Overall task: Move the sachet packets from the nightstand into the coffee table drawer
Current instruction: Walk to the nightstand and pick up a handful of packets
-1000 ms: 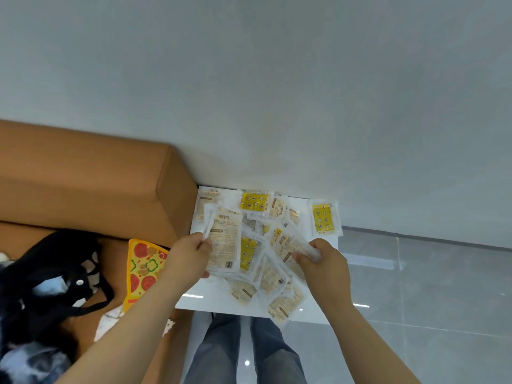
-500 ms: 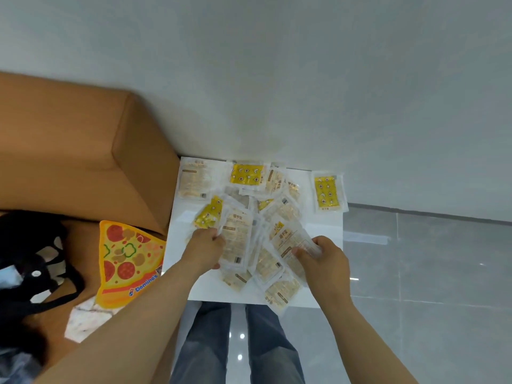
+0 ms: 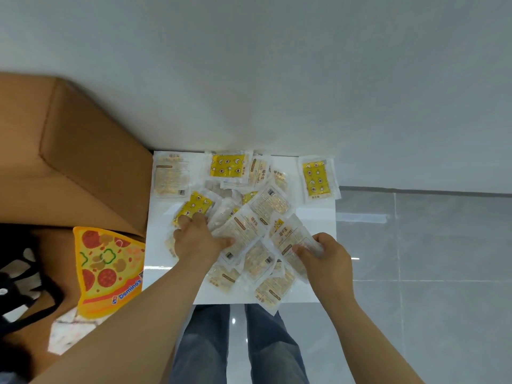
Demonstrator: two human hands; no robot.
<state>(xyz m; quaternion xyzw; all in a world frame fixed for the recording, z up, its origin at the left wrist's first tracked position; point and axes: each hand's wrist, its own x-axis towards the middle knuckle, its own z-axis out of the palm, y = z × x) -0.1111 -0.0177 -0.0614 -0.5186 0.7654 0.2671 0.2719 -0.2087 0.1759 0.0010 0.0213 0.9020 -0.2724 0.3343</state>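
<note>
Several clear and yellow sachet packets (image 3: 260, 206) lie scattered and overlapping on the white nightstand (image 3: 313, 220) against the wall. My left hand (image 3: 196, 239) rests on the pile's left side, its fingertips on a yellow sachet (image 3: 196, 205) and its thumb against a clear sachet (image 3: 243, 231). My right hand (image 3: 327, 259) grips the near end of a clear sachet bundle (image 3: 293, 236) at the pile's right side. One yellow packet (image 3: 317, 178) lies apart at the far right corner, and a clear one (image 3: 171, 176) at the far left. The coffee table drawer is not in view.
A tan upholstered headboard or sofa arm (image 3: 69, 151) abuts the nightstand's left side. A pizza-slice cushion (image 3: 108, 267) and a black bag (image 3: 19, 286) lie to the left. Grey tiled floor (image 3: 429, 273) extends right. My jeans-clad legs (image 3: 238, 345) stand just in front.
My left hand has put down the clear sachet it held up and now presses on the pile. The camera has tilted, so the nightstand sits lower in view. My right hand keeps its grip.
</note>
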